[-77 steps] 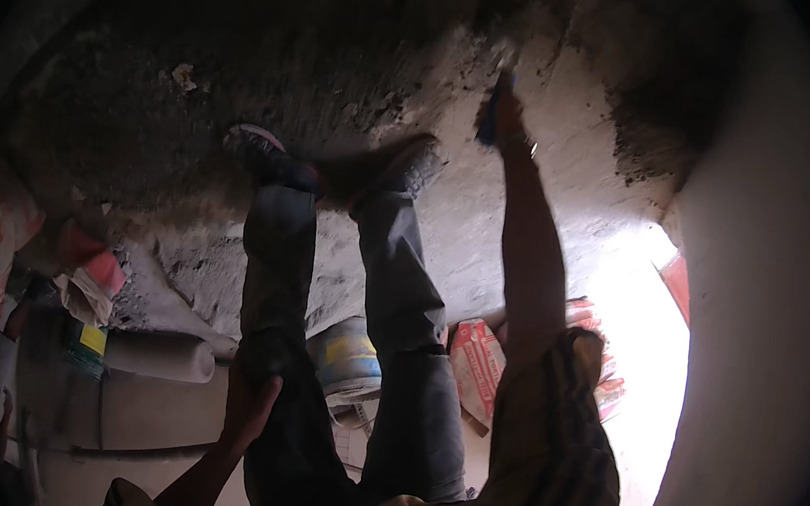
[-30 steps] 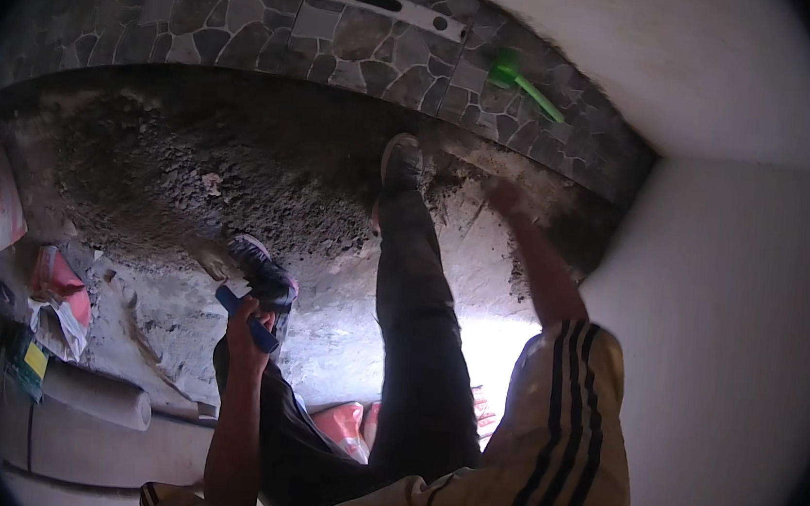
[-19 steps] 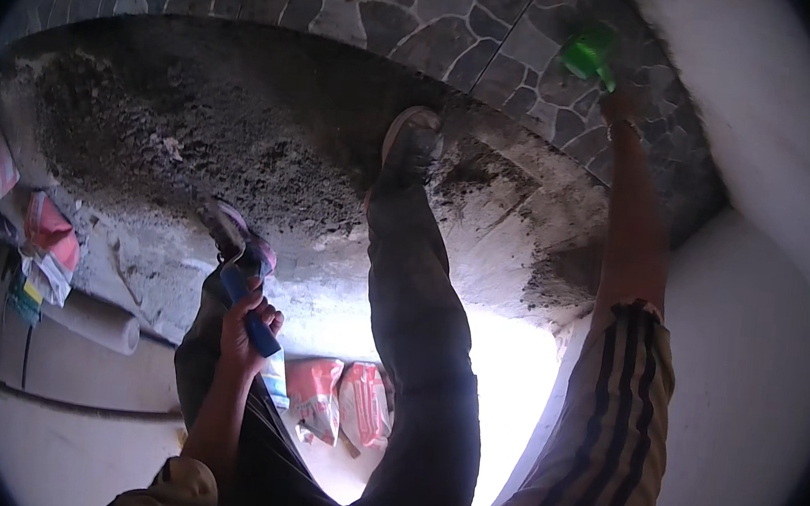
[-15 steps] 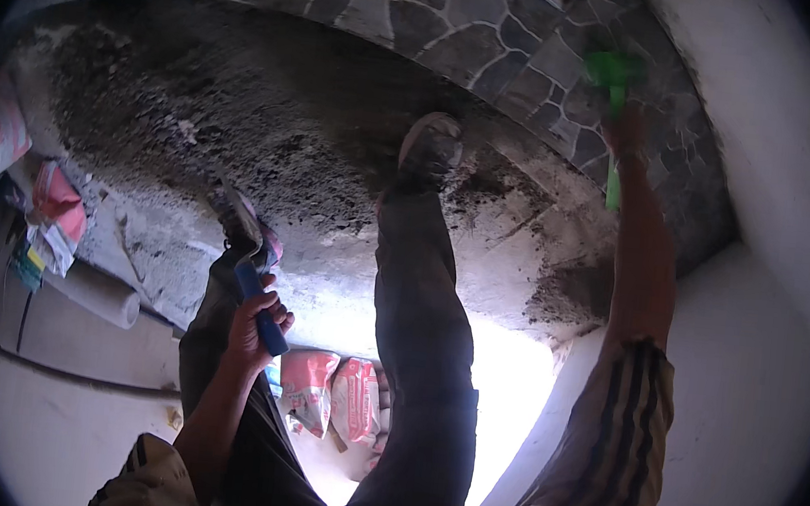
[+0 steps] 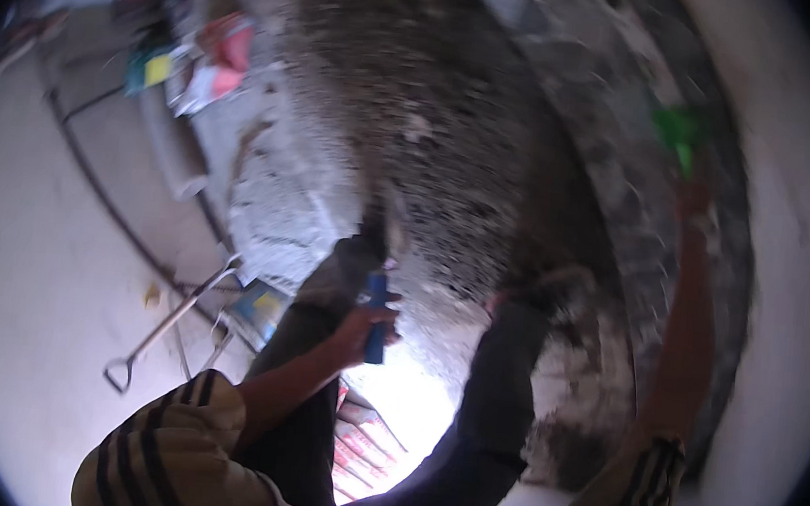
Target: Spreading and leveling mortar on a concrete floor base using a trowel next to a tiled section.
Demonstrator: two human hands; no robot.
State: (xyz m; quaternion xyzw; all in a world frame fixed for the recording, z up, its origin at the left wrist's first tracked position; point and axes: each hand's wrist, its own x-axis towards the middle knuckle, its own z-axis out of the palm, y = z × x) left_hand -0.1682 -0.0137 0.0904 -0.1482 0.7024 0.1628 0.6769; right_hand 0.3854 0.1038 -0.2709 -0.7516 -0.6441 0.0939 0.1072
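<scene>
My left hand (image 5: 358, 334) is wrapped round the thick blue handle of a tool (image 5: 376, 319), held upright above my left leg. Its working end is lost against the dark trouser leg and the ground. Far to the right, my right arm stretches forward over the stone-patterned paving (image 5: 592, 86). The right hand (image 5: 691, 198) is closed on a green mallet (image 5: 678, 131), whose head shows beyond the fist. Motion blurs the hand and the mallet, and I cannot tell whether the head touches the paving.
Dark loose mortar or soil (image 5: 453, 160) lies beside the paving's edge. Red-and-white sacks (image 5: 225, 50) and a pale roll (image 5: 171, 148) are at the left. A D-handled shovel (image 5: 174, 323) leans there. More sacks (image 5: 367, 449) show behind my legs. A pale wall (image 5: 782, 289) runs along the right.
My view has turned, so the sacks and ground appear swung round, and the shovel has come into sight. Both hands keep their tools and appear further right in the picture.
</scene>
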